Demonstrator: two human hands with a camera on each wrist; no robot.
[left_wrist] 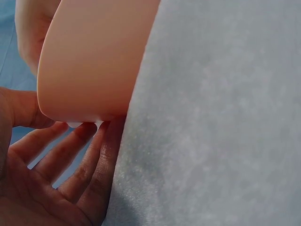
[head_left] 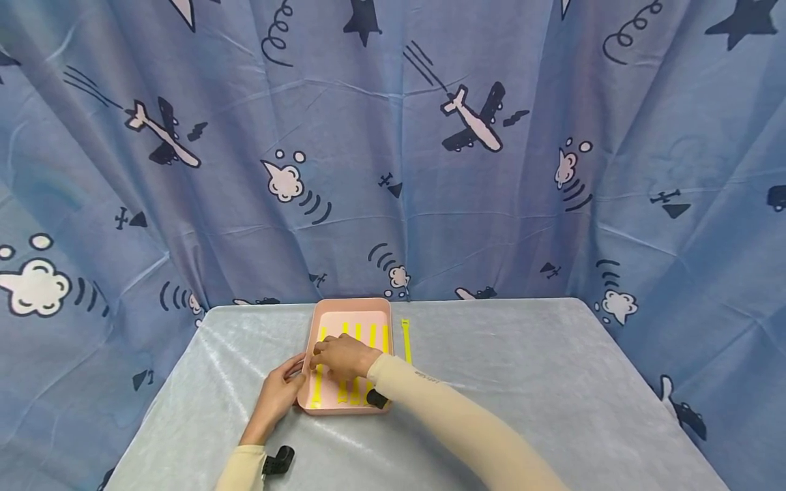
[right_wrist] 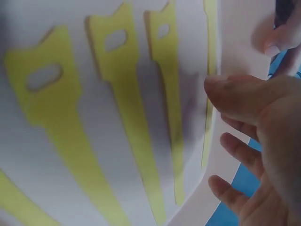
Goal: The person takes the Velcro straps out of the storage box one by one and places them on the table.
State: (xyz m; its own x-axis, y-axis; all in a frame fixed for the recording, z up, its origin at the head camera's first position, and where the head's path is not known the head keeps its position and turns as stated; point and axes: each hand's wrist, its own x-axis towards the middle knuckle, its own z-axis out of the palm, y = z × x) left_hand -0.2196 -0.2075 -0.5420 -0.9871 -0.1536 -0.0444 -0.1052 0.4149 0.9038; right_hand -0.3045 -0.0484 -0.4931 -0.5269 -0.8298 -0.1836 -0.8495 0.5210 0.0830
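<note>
In the head view, my left hand (head_left: 280, 394) holds the left side of a shallow pink tray (head_left: 348, 305). In the left wrist view, the thumb (left_wrist: 33, 110) lies along the rim and the fingers (left_wrist: 66, 153) reach to the tray's underside. My right hand (head_left: 345, 356) is over the tray's left half. Several flat yellow saw-shaped pieces (right_wrist: 124, 80) lie side by side inside, handles toward the near end. The right thumb tip overlaps the leftmost yellow saw (right_wrist: 211, 42), beside the tray wall, while the other fingers are spread apart over that wall.
Another yellow saw-shaped piece (head_left: 406, 339) lies on the grey cloth-covered table (head_left: 503, 382), just right of the tray. My right forearm (head_left: 454, 416) crosses the tray's near right corner. A blue patterned curtain (head_left: 393, 150) hangs behind the table.
</note>
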